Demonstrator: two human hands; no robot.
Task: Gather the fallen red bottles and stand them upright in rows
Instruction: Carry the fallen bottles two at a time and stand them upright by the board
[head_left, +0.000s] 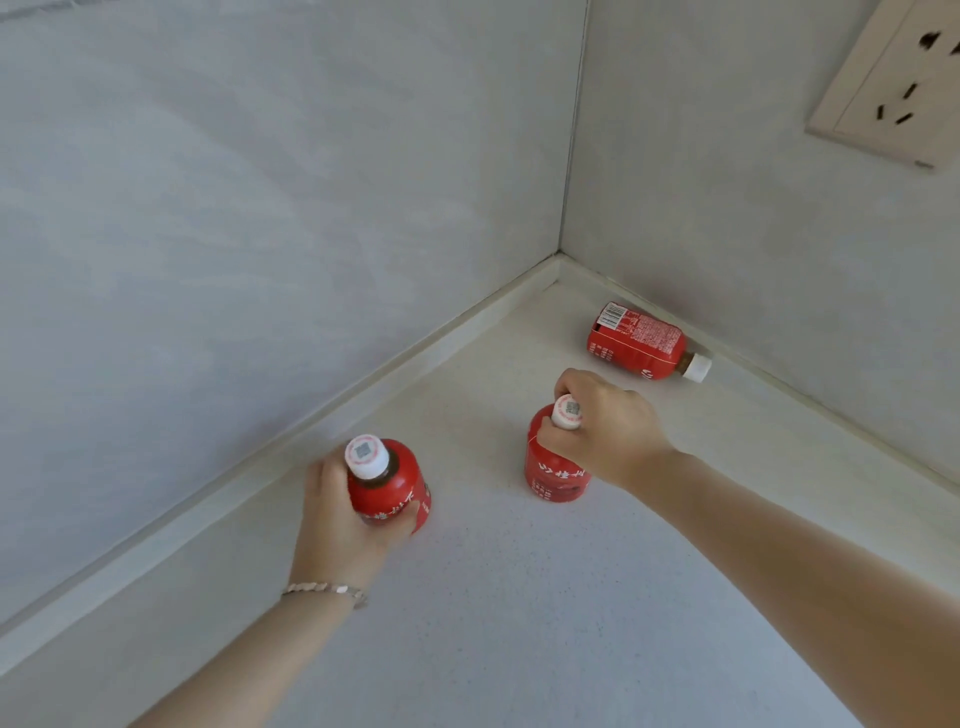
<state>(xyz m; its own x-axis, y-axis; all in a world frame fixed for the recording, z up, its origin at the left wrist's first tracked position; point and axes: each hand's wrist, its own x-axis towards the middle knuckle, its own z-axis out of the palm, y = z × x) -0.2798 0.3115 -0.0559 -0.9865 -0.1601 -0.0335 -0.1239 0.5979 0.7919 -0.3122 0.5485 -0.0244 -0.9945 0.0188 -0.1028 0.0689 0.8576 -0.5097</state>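
Note:
Three red bottles with white caps are on a pale speckled counter (493, 597). My left hand (337, 525) wraps the body of one upright bottle (387, 483) near the left wall. My right hand (602, 426) grips the neck and cap of a second upright bottle (553, 478) standing in the middle. A third bottle (639, 340) lies on its side against the right wall near the corner, with its cap pointing right.
Two grey walls meet in a corner (558, 254) behind the bottles, with a raised rim along the counter's back edges. A beige wall socket (898, 83) is mounted on the right wall, high up. A thin bracelet (327, 590) is on my left wrist.

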